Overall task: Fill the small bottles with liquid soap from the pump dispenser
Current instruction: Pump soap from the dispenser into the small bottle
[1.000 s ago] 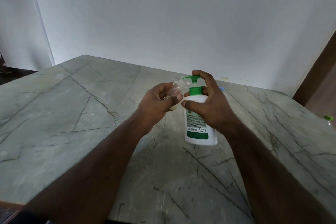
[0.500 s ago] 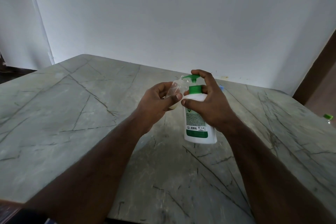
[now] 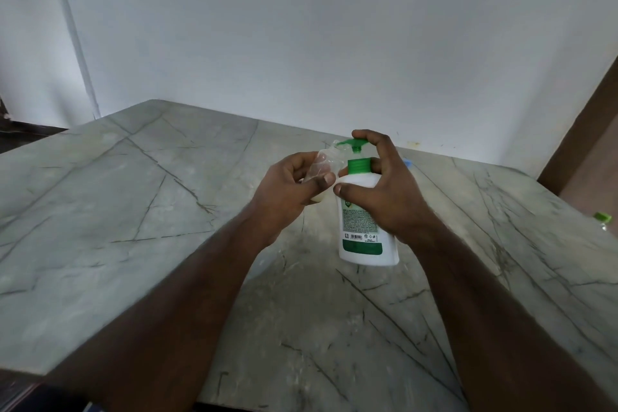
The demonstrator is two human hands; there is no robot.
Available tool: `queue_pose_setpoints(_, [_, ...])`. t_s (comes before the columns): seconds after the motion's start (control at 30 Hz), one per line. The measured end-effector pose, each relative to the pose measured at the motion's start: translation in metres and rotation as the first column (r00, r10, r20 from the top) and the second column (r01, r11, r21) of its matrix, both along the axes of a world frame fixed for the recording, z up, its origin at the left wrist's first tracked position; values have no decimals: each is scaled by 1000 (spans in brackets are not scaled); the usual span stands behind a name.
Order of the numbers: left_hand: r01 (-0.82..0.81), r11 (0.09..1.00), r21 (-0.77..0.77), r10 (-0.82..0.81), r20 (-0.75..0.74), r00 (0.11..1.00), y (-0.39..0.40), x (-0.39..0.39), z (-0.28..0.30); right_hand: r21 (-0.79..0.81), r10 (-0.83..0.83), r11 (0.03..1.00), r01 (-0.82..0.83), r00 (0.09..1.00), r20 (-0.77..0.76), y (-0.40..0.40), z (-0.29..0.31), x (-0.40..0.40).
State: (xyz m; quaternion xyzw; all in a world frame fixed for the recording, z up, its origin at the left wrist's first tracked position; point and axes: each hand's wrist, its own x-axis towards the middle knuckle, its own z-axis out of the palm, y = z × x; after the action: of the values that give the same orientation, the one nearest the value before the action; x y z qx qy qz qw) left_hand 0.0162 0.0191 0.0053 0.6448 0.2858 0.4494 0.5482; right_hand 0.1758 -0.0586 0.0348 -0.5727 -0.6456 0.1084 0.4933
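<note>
Soap dispenser (image 3: 364,227), white with a green pump head (image 3: 353,145), stands on the grey marble table (image 3: 133,211) just right of the frame's centre, and my right hand (image 3: 384,191) wraps its neck, thumb on the shoulder and forefinger curled over the pump top. My left hand (image 3: 287,187) pinches a small clear bottle (image 3: 322,165), tilted, its mouth at the green spout. A green-capped bottle (image 3: 603,219) sits at the right edge.
</note>
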Motion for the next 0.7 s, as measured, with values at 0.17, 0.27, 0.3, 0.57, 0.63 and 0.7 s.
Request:
queue_pose_setpoints(0.17, [3, 1000, 5, -3, 0, 1000, -1, -1, 1, -4, 1, 1000, -1, 1000, -7, 0, 0, -1])
queue_pose_setpoints(0.27, [-1, 1000, 3, 1, -4, 1000, -2, 0, 2, 0, 1, 1000, -1, 1000, -17, 1, -1, 0])
queue_pose_setpoints(0.3, [0, 1000, 1, 0, -6, 1000, -2, 0, 1, 0, -2, 1000, 2, 1000, -18, 1, -1, 0])
queue_pose_setpoints(0.57, [2, 1000, -3, -2, -13, 1000, -3, 0, 3, -2, 4, 1000, -4, 1000, 8, 2, -1, 0])
queue_pose_setpoints(0.63, [2, 1000, -6, -2, -12, 1000, -3, 0, 3, -1, 5, 1000, -5, 1000, 10, 3, -1, 0])
queue_pose_setpoints(0.7, [-3, 1000, -9, 3, -11, 1000, -2, -1, 3, 0, 13, 1000, -13, 1000, 5, 3, -1, 0])
